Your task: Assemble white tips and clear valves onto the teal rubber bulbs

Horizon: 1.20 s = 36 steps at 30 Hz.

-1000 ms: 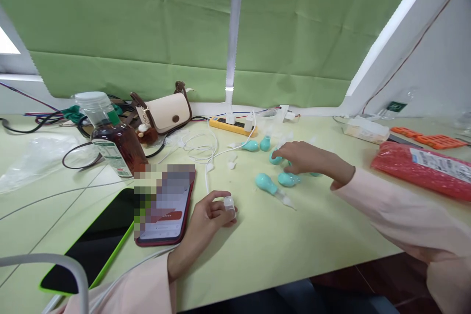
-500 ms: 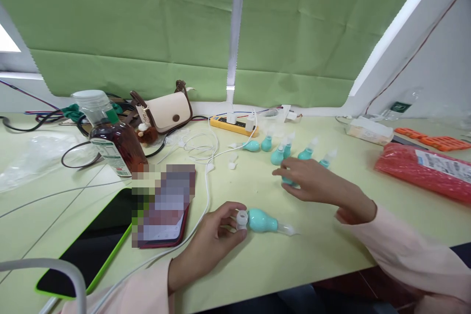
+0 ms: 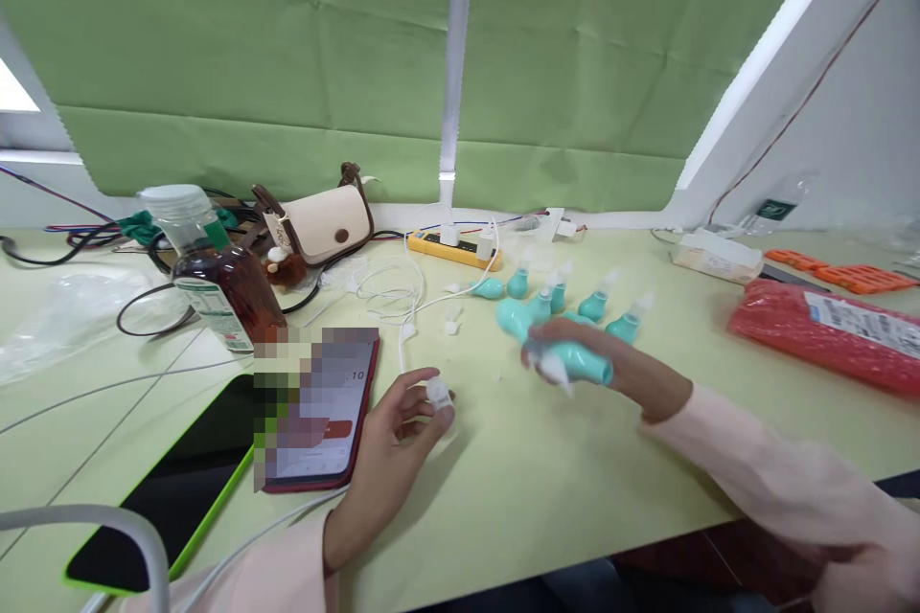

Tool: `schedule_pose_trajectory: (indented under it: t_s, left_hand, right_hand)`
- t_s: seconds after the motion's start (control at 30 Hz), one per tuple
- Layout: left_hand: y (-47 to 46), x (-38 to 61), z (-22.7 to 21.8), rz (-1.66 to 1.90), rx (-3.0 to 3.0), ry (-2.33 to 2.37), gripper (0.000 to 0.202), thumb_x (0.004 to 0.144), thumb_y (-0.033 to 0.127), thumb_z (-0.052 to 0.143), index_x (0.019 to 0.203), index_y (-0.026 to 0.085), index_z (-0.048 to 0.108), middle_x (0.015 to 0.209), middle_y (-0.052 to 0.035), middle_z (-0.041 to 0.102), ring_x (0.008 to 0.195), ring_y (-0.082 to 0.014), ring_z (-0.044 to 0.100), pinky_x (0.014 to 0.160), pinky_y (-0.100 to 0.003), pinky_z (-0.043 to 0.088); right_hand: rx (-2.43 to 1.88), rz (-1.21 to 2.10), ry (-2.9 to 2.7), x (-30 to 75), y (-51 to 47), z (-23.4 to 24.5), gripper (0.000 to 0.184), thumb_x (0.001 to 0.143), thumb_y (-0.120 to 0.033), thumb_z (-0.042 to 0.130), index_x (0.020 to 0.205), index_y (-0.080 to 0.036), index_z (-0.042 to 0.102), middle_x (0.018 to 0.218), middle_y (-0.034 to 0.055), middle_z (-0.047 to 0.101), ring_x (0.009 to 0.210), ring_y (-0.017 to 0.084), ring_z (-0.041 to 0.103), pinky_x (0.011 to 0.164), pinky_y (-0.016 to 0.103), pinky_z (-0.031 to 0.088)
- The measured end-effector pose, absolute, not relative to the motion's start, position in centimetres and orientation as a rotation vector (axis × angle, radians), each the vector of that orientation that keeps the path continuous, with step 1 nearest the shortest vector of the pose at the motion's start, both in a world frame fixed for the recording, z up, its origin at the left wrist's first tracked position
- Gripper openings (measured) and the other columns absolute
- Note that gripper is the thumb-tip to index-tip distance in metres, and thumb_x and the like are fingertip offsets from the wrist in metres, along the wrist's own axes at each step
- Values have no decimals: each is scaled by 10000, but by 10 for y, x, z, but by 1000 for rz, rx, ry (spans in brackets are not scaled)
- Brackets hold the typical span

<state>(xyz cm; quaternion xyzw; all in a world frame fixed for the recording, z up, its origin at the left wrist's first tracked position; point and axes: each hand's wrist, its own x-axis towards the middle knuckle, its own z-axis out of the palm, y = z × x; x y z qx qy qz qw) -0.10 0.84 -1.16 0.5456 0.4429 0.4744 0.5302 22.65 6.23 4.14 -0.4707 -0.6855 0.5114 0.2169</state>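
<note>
My left hand (image 3: pixel 399 426) rests on the pale green table (image 3: pixel 546 479) beside a phone and pinches a small clear plastic cap (image 3: pixel 438 392) between thumb and fingers. My right hand (image 3: pixel 610 369) is lifted a little above the table and closed round two teal bulb-shaped pieces (image 3: pixel 567 354) with clear tips, smeared by motion. Behind it several more teal bulbs (image 3: pixel 593 305) stand upright in a loose row, and one lies on its side (image 3: pixel 490 287).
A red-cased phone (image 3: pixel 320 412) and a green-edged tablet (image 3: pixel 165 488) lie left of my left hand. A dark-liquid bottle (image 3: pixel 216 283), cream handbag (image 3: pixel 323 220), yellow power strip (image 3: pixel 452 249) and cables sit behind. A red packet (image 3: pixel 826 330) and orange trays (image 3: pixel 838 273) lie right.
My right hand picked teal bulbs up off the table, including the one that lay by my left hand. My left hand kept its clear cap and lifted slightly.
</note>
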Motion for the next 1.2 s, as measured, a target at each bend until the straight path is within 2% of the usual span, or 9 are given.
schedule_pose_trajectory:
  t_s: [0.07, 0.13, 0.33, 0.53, 0.73, 0.9, 1.03, 1.1, 1.2]
  left_hand:
    - [9, 0, -10, 1136, 1272, 1075, 357, 672, 267, 610, 988, 177, 471, 841, -51, 617, 697, -147, 550, 639, -261, 449]
    - [9, 1, -9, 1115, 1279, 1075, 355, 667, 268, 616, 981, 173, 482, 825, -50, 616, 690, -146, 544, 627, -257, 450]
    - [8, 2, -10, 1081, 1295, 1059, 347, 661, 270, 623, 969, 169, 500, 783, -43, 609, 658, -140, 547, 592, -243, 454]
    - [7, 2, -9, 1063, 1313, 1071, 331, 673, 285, 612, 965, 172, 503, 769, -35, 603, 653, -135, 540, 593, -239, 448]
    - [7, 2, -10, 1064, 1305, 1067, 326, 671, 278, 612, 961, 172, 507, 757, -29, 606, 651, -136, 547, 597, -240, 447]
    - [7, 1, -12, 1069, 1299, 1054, 375, 668, 258, 623, 1007, 178, 486, 806, -42, 622, 702, -150, 563, 633, -254, 464]
    - [5, -1, -12, 1066, 1356, 1071, 289, 658, 234, 638, 929, 183, 553, 870, -42, 633, 748, -157, 571, 677, -250, 465]
    - [5, -1, -12, 1046, 1400, 1109, 272, 646, 239, 650, 904, 177, 589, 870, -46, 633, 745, -164, 568, 666, -250, 469]
    - [4, -1, -13, 1003, 1484, 1073, 285, 698, 258, 604, 976, 194, 595, 950, -53, 603, 823, -183, 551, 673, -254, 468]
  right_hand:
    - [-1271, 1514, -1702, 229, 78, 39, 314, 772, -415, 287, 640, -180, 449, 499, -35, 369, 380, 83, 249, 428, 240, 271]
    - [-1234, 1532, -1582, 227, 87, 31, 275, 782, -352, 223, 634, -190, 388, 513, -40, 319, 389, 87, 202, 421, 233, 258]
    - [-1147, 1551, -1396, 218, 97, 16, 116, 703, -278, 288, 610, -211, 272, 543, -49, 238, 427, 100, 78, 405, 220, 178]
    - [-1101, 1562, -1286, 223, 104, 20, 110, 685, -248, 317, 605, -210, 252, 562, -50, 254, 438, 100, 45, 385, 212, 144]
    - [-1096, 1617, -1201, 230, 103, 17, 107, 725, -236, 305, 625, -203, 322, 551, -54, 270, 417, 92, 56, 371, 210, 147]
    - [-1090, 1691, -1137, 226, 89, 20, 193, 761, -315, 297, 638, -186, 372, 516, -56, 294, 383, 75, 94, 368, 208, 157]
    - [-1045, 1766, -1049, 205, 62, 20, 274, 758, -437, 364, 667, -181, 390, 525, -40, 384, 364, 59, 220, 369, 204, 191]
    - [-1031, 1658, -1106, 192, 50, 17, 225, 733, -397, 458, 693, -181, 413, 570, -26, 444, 402, 64, 312, 370, 192, 212]
    - [-1046, 1437, -1290, 179, 37, 8, 178, 712, -336, 540, 738, -193, 438, 652, -24, 472, 473, 73, 397, 367, 175, 274]
